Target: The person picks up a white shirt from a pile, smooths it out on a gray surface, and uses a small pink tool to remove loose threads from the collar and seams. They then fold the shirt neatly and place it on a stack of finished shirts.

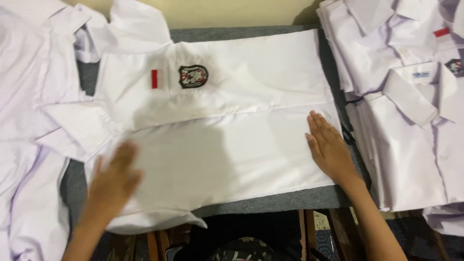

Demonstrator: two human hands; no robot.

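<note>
A white short-sleeved shirt (pixel 227 111) lies flat across a grey padded surface (pixel 290 199), its collar to the left. It carries a small red stripe and a dark shield-shaped badge (pixel 193 76) on the chest. My left hand (pixel 113 181) rests palm down on the shirt's near left part and looks blurred. My right hand (pixel 328 147) lies flat, fingers together, on the shirt's near right edge. Neither hand holds anything.
A stack of folded white shirts (pixel 411 106) stands at the right. More loose white shirts (pixel 29 96) are heaped at the left. A pale wall runs along the far edge. Dark wooden slats and patterned cloth show below the near edge.
</note>
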